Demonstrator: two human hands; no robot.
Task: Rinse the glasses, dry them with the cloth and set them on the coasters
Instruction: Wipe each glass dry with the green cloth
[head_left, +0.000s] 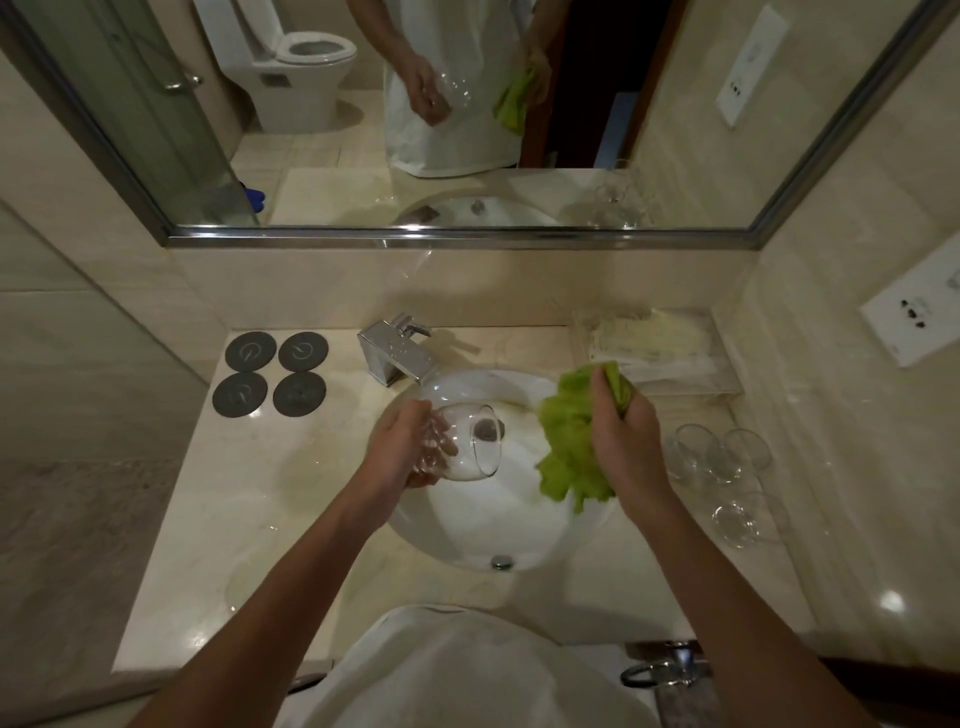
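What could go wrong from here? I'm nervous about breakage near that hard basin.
1. The left hand holds the glass on its side over the sink; if it is wet, the grip may slip and it could drop.
2. The three glasses stand close by the right forearm, so a sweep of the cloth in the right hand might knock them.

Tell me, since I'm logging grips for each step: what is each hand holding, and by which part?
The left hand grips a glass around its bowl, tilted over the sink. The right hand holds the green cloth bunched at its upper end.
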